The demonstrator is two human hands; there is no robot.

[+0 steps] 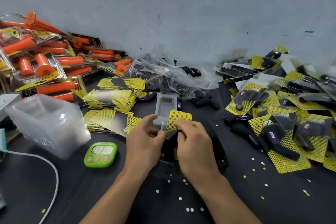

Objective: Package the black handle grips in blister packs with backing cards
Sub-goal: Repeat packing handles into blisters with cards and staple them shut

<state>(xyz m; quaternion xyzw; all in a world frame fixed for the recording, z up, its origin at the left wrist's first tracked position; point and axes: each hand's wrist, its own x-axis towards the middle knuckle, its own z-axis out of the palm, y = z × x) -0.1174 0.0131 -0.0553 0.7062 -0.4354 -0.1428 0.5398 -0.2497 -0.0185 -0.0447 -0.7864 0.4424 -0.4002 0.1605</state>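
My left hand point(145, 143) grips the near end of a clear blister shell point(164, 109), thumb and fingers curled at its edge. With my right hand point(192, 143) I pinch a yellow dotted backing card point(180, 119) that lies against the shell's right side. Something black sits between and under my hands, mostly hidden. Loose black handle grips point(205, 101) lie behind, some inside a crumpled clear plastic bag point(163, 72). Stacks of yellow and black backing cards point(112, 100) stand to the left of the shell.
A stack of empty clear blisters point(47, 122) sits at left, a green timer point(101, 154) in front of it, and a white cable point(52, 169). Packed orange grips point(41, 63) pile at far left; packed black grips point(283, 114) pile at right. Paper punch dots point(189, 209) litter the dark table point(254, 196).
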